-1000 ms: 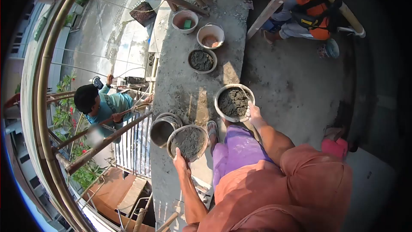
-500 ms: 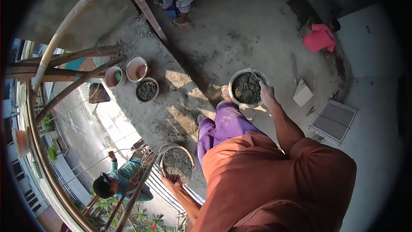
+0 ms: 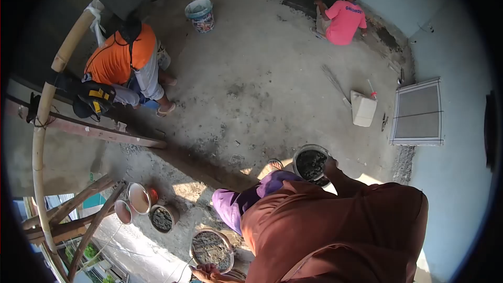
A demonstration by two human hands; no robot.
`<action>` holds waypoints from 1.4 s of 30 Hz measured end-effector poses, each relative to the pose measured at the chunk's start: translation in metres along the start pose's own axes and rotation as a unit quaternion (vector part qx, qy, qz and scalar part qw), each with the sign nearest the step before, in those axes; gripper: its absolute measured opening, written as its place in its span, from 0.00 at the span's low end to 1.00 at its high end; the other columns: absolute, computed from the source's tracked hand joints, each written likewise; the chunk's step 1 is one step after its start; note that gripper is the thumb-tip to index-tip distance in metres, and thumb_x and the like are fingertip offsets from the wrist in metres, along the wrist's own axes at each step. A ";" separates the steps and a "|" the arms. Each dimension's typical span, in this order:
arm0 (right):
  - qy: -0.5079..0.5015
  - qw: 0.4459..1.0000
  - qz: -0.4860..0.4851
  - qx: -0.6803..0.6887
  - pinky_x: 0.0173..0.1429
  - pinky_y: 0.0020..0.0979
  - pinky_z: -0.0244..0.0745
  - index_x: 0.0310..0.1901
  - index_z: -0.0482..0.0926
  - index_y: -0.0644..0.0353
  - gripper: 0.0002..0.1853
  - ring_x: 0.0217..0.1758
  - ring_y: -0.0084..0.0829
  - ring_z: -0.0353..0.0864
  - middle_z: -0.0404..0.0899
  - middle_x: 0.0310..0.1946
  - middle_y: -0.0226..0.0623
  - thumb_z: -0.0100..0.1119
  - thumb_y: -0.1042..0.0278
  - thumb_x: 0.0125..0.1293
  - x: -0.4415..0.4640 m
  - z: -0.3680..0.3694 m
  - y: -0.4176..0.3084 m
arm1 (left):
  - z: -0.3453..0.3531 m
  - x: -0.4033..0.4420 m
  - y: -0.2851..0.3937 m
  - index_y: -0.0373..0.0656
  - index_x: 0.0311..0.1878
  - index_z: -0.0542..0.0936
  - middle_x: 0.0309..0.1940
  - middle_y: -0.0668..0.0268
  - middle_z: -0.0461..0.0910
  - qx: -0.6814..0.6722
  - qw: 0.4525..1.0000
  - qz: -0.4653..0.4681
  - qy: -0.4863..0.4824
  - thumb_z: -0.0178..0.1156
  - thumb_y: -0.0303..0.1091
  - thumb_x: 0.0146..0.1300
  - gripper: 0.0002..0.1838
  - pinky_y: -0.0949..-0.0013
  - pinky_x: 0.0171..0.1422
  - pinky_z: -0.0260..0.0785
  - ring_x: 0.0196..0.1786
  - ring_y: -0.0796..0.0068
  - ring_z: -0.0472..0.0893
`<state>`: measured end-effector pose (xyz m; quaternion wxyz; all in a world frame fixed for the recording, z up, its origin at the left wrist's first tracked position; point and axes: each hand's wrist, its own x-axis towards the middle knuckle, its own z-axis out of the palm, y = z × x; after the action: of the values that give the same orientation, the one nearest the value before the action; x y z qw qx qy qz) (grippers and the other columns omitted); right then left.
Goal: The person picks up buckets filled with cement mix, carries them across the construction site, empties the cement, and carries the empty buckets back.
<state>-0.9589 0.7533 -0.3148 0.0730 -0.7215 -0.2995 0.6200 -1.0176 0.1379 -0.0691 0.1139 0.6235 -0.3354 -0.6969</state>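
Note:
My right hand [image 3: 332, 169] is closed on the rim or handle of a bucket [image 3: 296, 163] of dark wet mortar [image 3: 311, 164], held beside my right leg. Low in the view, my left hand [image 3: 207, 272] has its fingers curled at the near rim of a second bucket [image 3: 229, 245], filled with grey mortar [image 3: 210, 249]. Its exact hold is partly hidden by the hand itself. My feet are on the rough concrete, one sandalled foot [image 3: 275, 164] showing beside the right bucket.
A mortar bucket [image 3: 175, 214] and two other buckets, white [image 3: 139, 198] and pinkish [image 3: 123, 211], stand by wooden poles [image 3: 97, 225] at the edge. A person in orange [image 3: 120, 57] bends at left; another in pink [image 3: 343, 21] crouches by the wall. A framed panel [image 3: 417, 112] leans right.
My view has swung toward the room and wall. The left bucket now sits closer to the other buckets, my left hand still at it. The right hand keeps its bucket. The person in teal is out of view.

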 end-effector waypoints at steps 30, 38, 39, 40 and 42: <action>0.335 0.939 -0.041 0.066 0.38 0.43 0.71 0.44 0.75 0.65 0.25 0.35 0.45 0.76 0.77 0.36 0.49 0.38 0.52 0.58 0.145 0.193 -0.255 | 0.874 -0.141 -0.244 0.53 0.16 0.61 0.09 0.77 0.53 0.297 0.894 -0.021 -0.335 0.57 0.54 0.54 0.22 0.69 0.21 0.50 0.10 0.81 0.50; 0.288 0.949 0.065 0.114 0.44 0.41 0.69 0.40 0.78 0.63 0.21 0.43 0.42 0.77 0.78 0.38 0.49 0.40 0.55 0.59 0.171 0.349 -0.461 | 1.084 -0.160 -0.309 0.55 0.17 0.62 0.07 0.75 0.52 0.308 0.906 0.013 -0.289 0.51 0.54 0.58 0.20 0.67 0.18 0.50 0.08 0.79 0.52; 0.270 0.943 0.071 0.184 0.43 0.41 0.69 0.40 0.78 0.62 0.20 0.43 0.42 0.77 0.78 0.38 0.48 0.42 0.56 0.58 0.167 0.363 -0.487 | 1.100 -0.168 -0.315 0.55 0.18 0.61 0.07 0.75 0.52 0.327 0.909 0.013 -0.258 0.51 0.54 0.58 0.20 0.67 0.19 0.50 0.08 0.78 0.52; 0.296 0.954 0.041 0.024 0.41 0.41 0.69 0.39 0.78 0.61 0.20 0.40 0.40 0.78 0.78 0.34 0.48 0.43 0.55 0.58 0.175 0.368 -0.496 | 1.116 -0.180 -0.318 0.55 0.17 0.60 0.07 0.75 0.52 0.341 0.887 -0.006 -0.311 0.49 0.54 0.59 0.21 0.68 0.20 0.48 0.08 0.78 0.51; 0.336 0.941 -0.035 -0.018 0.33 0.40 0.70 0.34 0.77 0.62 0.18 0.27 0.38 0.76 0.77 0.26 0.44 0.46 0.55 0.57 0.236 0.394 -0.484 | 1.161 -0.201 -0.332 0.54 0.17 0.59 0.07 0.75 0.52 0.346 0.884 -0.014 -0.313 0.49 0.54 0.59 0.21 0.69 0.20 0.48 0.09 0.78 0.51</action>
<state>-1.4815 1.1639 -0.3719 0.1784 -0.8781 -0.2935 0.3332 -1.9898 0.8805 -0.1155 -0.2295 0.3776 -0.5649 -0.6969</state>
